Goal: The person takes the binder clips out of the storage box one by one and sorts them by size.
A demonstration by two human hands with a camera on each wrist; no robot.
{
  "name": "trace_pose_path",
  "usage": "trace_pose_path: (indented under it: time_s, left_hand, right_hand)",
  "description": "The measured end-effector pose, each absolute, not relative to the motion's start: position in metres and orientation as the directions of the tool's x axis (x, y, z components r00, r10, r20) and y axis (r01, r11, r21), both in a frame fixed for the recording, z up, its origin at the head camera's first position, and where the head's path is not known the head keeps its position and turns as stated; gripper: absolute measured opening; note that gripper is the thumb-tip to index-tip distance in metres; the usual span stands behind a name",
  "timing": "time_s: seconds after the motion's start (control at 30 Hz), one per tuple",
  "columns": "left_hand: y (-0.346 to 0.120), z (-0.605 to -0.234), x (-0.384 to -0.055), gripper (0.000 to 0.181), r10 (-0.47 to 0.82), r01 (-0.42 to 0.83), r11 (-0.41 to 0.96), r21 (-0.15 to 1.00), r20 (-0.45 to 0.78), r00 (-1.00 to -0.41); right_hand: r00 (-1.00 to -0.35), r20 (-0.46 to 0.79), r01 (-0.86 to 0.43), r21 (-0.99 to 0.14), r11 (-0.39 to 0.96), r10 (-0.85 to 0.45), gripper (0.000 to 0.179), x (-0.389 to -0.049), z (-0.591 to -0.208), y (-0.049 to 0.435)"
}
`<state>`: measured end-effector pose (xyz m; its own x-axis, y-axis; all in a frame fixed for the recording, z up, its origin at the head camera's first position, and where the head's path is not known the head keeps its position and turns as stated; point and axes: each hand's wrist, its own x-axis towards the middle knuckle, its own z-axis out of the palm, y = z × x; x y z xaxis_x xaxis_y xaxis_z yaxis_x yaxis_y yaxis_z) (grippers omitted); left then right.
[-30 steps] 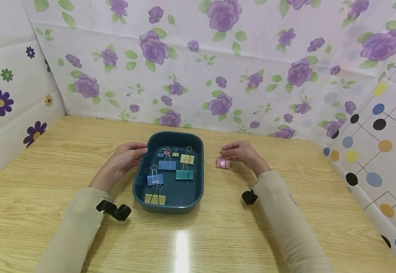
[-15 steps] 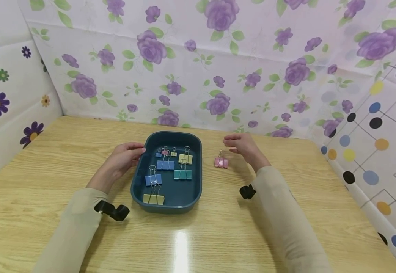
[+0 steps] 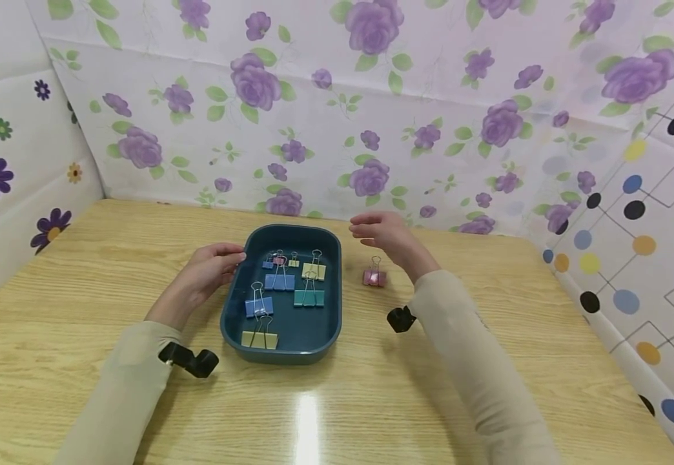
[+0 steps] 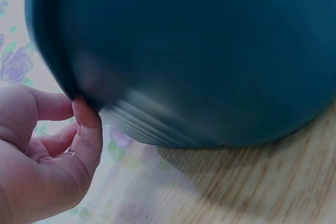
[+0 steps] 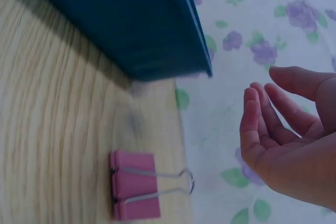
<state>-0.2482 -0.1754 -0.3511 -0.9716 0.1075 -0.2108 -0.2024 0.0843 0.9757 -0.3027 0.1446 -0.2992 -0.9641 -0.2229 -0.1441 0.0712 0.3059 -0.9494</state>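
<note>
My left hand (image 3: 212, 274) pinches the left rim of a dark teal tray (image 3: 305, 336); in the left wrist view, its thumb and finger meet at the tray's edge (image 4: 73, 95). A pink binder clip (image 3: 374, 278) lies on the table to the right of the tray, its wire handles pointing away. Raised above and behind that clip, my right hand (image 3: 389, 237) holds nothing, its fingers loosely bent toward the tray's far right corner. The right wrist view shows the same pink clip (image 5: 135, 184) apart from the fingers.
Inside the tray lie larger binder clips, among them a teal one (image 3: 309, 298), a blue one (image 3: 279, 282) and a yellow one (image 3: 259, 340). Several tiny clips (image 3: 294, 263) sit at its far end. Floral cloth (image 3: 302, 116) hangs behind the wooden table (image 3: 372, 400).
My right hand has let go of the pink binder clip, leaving it on the table, then lifted and moved left toward the tray. My left hand stays at the rim.
</note>
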Motion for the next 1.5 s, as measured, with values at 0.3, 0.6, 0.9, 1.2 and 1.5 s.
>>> trace_pose_path:
  time_s: [0.3,0.6,0.9,1.2,1.5]
  left_hand:
    - [-0.176,-0.352,-0.248,0.047,0.100,-0.212,0.077,0.974,-0.219,-0.971]
    - [-0.177,-0.350,-0.248,0.045,0.097,-0.211,0.074,0.975,-0.217,-0.971]
    - [-0.177,-0.351,-0.249,0.046,0.093,-0.228,0.081,0.970,-0.235,-0.967]
    - [-0.179,-0.349,-0.247,0.045,0.114,-0.206,0.063,0.977,-0.212,-0.971]
    - [-0.179,-0.350,-0.246,0.046,0.123,-0.203,0.067,0.977,-0.210,-0.970]
  right_hand:
    - [-0.929,-0.153,0.006,-0.917,0.399,-0.337,0.028,-0.301,-0.285,0.108]
    - [-0.868,-0.208,-0.044,-0.872,0.488,-0.451,0.032,-0.294,-0.286,0.066]
    - [-0.782,-0.273,-0.146,-0.794,0.590,-0.561,0.028,-0.288,-0.290,0.033]
    - [-0.751,-0.294,-0.161,-0.787,0.596,-0.591,0.022,-0.281,-0.282,0.009]
    - [-0.772,-0.337,-0.074,-0.794,0.604,-0.538,0.015,-0.280,-0.295,-0.002]
